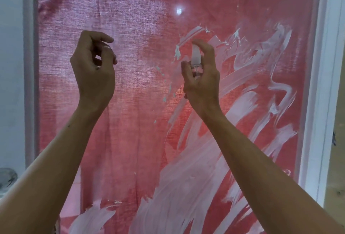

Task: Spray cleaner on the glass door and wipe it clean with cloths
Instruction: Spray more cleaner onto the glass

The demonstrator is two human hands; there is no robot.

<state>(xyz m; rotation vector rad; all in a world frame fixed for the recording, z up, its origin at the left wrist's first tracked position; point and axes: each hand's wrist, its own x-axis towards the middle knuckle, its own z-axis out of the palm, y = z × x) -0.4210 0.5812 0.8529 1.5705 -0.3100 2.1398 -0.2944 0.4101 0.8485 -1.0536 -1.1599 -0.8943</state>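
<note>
The glass door (130, 28) fills the view, with a red-pink curtain hanging behind it. White smears (186, 177) cover its right and lower parts. My right hand (202, 76) is raised in front of the glass and grips a small clear spray bottle (196, 60) with a whitish cap, the index finger on top of the nozzle. My left hand (93, 67) is held up at the same height to the left, fingers curled loosely, with nothing visible in it. No cloth is in view.
A white door frame (321, 84) runs down the right side, with a wooden surface (336, 168) beyond it. A grey frame edge (29, 84) borders the left. A round metallic knob (7, 177) sits at the lower left.
</note>
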